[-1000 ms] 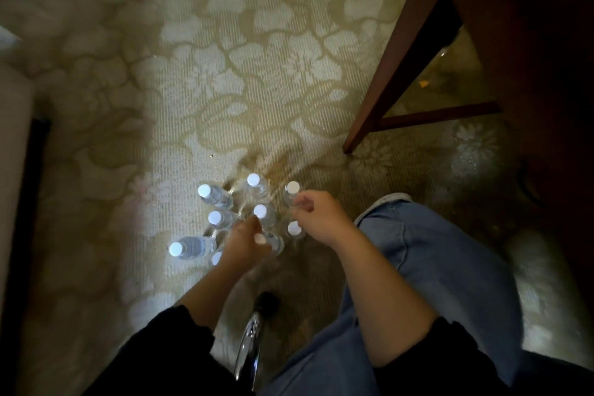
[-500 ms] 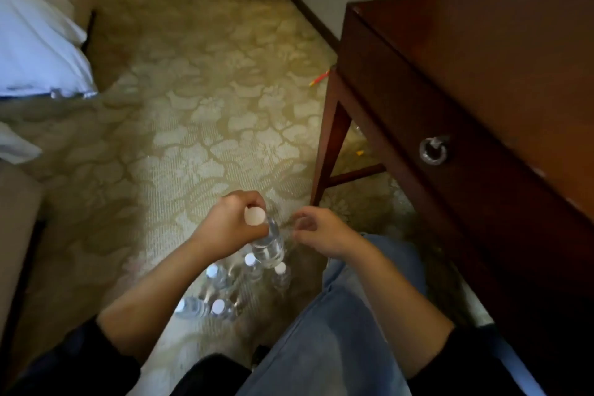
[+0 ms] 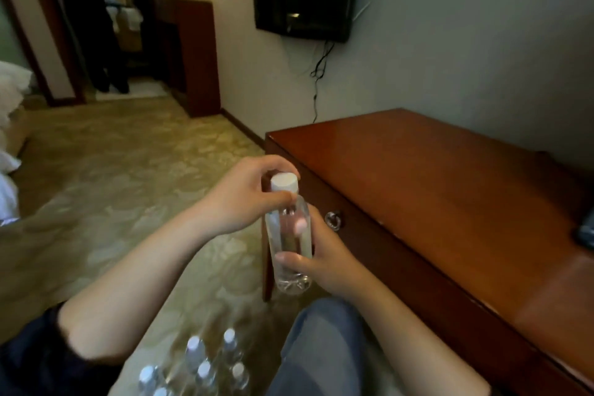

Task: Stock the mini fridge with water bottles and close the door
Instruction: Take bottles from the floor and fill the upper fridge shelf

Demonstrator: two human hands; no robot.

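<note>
Head view: one water bottle (image 3: pixel 291 244), upright at frame centre, lifted clear of the remaining bottles (image 3: pixel 199 366) on the carpet (image 3: pixel 112 170) at lower left since a second ago; stocking judged barely begun, fridge not in view. Grip: left hand (image 3: pixel 244 199) pinches the cap (image 3: pixel 283 182) and neck; right hand (image 3: pixel 324 254) curls round the lower body.

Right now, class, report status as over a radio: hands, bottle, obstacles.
Left hand grips the bottle at its cap, right hand holds its body. Bottle upright, above spare bottles on carpet. Desk close on the right.
</note>
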